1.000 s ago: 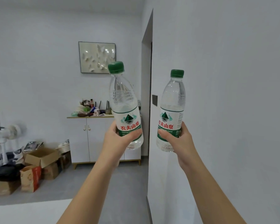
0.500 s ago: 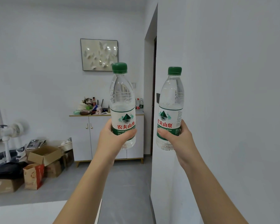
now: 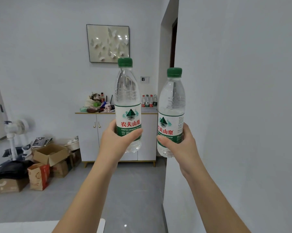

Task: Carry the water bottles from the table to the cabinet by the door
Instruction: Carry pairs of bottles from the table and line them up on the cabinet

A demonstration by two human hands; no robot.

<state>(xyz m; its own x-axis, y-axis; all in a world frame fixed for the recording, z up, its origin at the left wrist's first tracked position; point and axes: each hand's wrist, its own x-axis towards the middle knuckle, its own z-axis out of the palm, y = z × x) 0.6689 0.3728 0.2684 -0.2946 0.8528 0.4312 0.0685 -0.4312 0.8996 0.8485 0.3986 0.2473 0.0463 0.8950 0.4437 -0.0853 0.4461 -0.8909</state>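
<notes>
Left water bottle [image 3: 127, 105]: upright, green cap on, gripped low on the label by the left hand [image 3: 118, 142], with the thumb across the front and the fingers wrapped round behind. Right water bottle [image 3: 171, 106]: upright, capped, gripped by the right hand [image 3: 180, 145] round the lower label, thumb on the near side. Both are held up in the air on outstretched arms, side by side and not touching. The left one sits a little higher.

Straight ahead, partly behind the left water bottle, a white cabinet [image 3: 89, 137] stands against the far wall. Its top carries a heap of clutter [image 3: 96, 103] toward the left and a row of small bottles [image 3: 148, 100] at the right end. A dark doorway [image 3: 173, 39] opens just right of the cabinet. Above the cabinet hangs a framed picture [image 3: 108, 42] with pale butterflies. A small wall panel [image 3: 144, 79] sits between the picture and the doorway.

A plain white wall [image 3: 242, 98] runs close along the right arm. The floor [image 3: 133, 190] is grey.

On the floor left of the cabinet are an open cardboard box [image 3: 49, 153], a red-and-brown paper bag [image 3: 38, 176] and a white standing fan [image 3: 17, 126]. More boxes and a dark heap lie around them.

The corner of a white table [image 3: 24, 227] shows at the bottom left, under the left forearm.
</notes>
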